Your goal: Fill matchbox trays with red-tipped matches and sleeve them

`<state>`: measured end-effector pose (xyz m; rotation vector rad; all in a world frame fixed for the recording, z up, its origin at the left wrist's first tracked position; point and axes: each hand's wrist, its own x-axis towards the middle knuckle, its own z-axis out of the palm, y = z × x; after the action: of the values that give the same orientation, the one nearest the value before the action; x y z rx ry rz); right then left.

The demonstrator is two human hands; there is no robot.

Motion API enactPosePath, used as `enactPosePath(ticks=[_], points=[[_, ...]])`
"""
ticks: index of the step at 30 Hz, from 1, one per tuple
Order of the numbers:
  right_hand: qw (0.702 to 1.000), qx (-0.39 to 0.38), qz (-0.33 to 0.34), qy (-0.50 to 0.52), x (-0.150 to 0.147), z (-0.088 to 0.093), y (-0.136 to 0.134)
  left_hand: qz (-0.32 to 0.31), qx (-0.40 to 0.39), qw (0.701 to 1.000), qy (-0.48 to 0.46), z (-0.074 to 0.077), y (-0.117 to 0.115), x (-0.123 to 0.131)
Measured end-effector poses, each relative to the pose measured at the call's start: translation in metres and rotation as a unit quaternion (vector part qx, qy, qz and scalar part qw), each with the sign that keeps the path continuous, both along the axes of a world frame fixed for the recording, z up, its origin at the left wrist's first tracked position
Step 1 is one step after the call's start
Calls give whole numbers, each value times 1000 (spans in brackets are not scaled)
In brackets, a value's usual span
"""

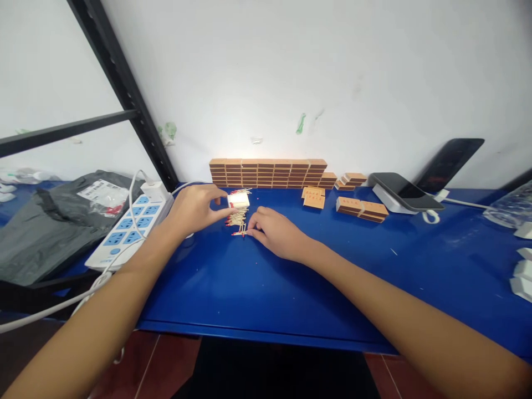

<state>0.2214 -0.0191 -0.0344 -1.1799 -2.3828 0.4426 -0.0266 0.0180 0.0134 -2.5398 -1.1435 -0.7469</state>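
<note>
My left hand [195, 209] pinches a small open matchbox tray [239, 200] filled with matches, held just above the blue table [257, 288]. Below it lies a loose pile of red-tipped matches [238, 220]. My right hand [276, 233] rests on the table beside the pile, its fingers pinched on a match or two at the pile's near end. A wall of stacked brown matchboxes [268, 173] stands behind, against the white wall.
More matchboxes [361, 208] lie loose to the right of the stack. A phone on a white stand [405, 192] sits at right. A white and blue power strip [131, 227] and a grey plastic bag [45, 221] lie at left, beside a black shelf frame [124, 88].
</note>
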Motion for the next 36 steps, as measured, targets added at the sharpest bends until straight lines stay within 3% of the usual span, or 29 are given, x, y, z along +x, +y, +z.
enactPosePath(ticks=[11,19,26,29,36], points=[[998,-44,10,-45,39,23,-2,-17,-11,1000,9,-2,-4,5],[996,-68,6,-64,51,29,1,-15,-14,1000,23,-5,-5,6],[997,-13,-61,-44,38,24,1,-21,-20,999,22,-6,-4,7],[994,-25,-93,-50,26,21,2,-27,-21,999,19,-7,-4,7],[991,-78,-85,-65,17,21,3,-32,-18,999,13,-7,-3,7]])
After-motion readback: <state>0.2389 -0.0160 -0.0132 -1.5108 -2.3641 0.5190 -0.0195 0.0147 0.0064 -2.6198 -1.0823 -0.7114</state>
